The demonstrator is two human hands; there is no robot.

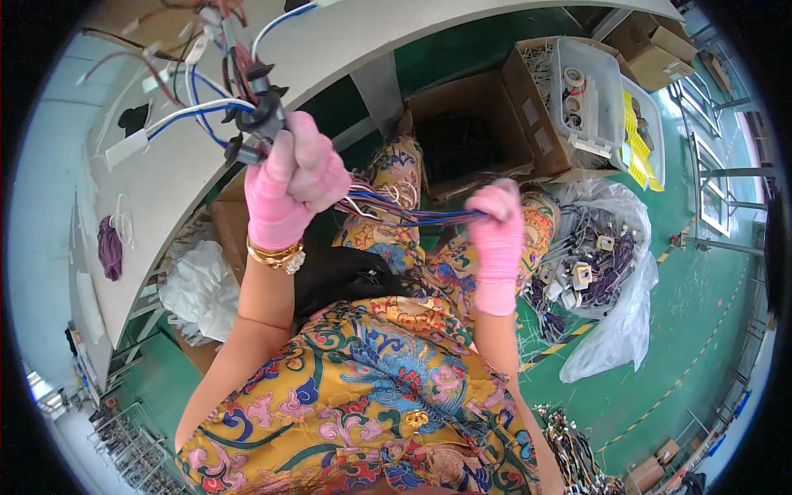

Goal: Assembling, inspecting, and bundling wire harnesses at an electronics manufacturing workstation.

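A wiring harness [404, 214] with blue, brown and white wires is stretched between my two hands above my lap. My left hand [299, 177], in a pink fingerless wrap, is closed around it just below the black rubber-like fittings [262, 120]. Loose wire ends and a white connector [128, 150] fan out beyond that fist, over the table edge. My right hand [497, 219], wrapped in pink too, grips the other end of the bundle. Its fingertips are a little blurred. A black cable bundle [351, 276] lies across my lap under the left forearm.
The pale table [330, 37] curves along the left and top. An open cardboard box [462, 124] with dark contents stands ahead. Clear bins [587, 99] with tape rolls are beyond it. At right, a plastic bag [615, 330] holds wires with white connectors. More wires [569, 441] hang at lower right.
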